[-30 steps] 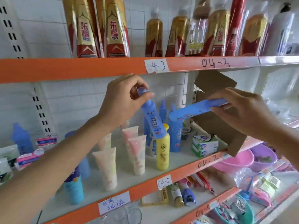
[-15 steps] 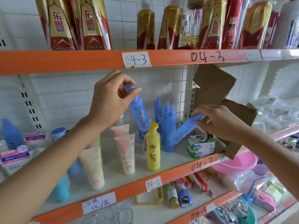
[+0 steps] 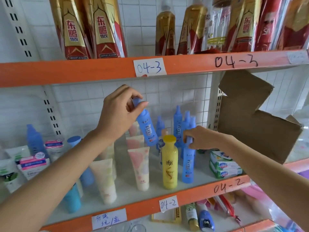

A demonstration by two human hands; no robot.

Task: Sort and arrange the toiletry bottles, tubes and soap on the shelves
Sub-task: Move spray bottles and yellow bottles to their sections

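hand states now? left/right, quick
Left hand: grips the cap of a tilted blue bottle, held in the air.
Right hand: grips the top of an upright blue bottle beside the yellow bottle.

A wall of small white square tiles (image 3: 170,91) is seen behind the shelving. The shelf boards are edged in orange (image 3: 66,71), and paper labels (image 3: 149,66) marked 04-3 and 04-2 are fixed to the edges. White slotted uprights (image 3: 50,114) are mounted against the wall. A brown cardboard piece (image 3: 250,118) is placed at the right. Even daylight is cast throughout.
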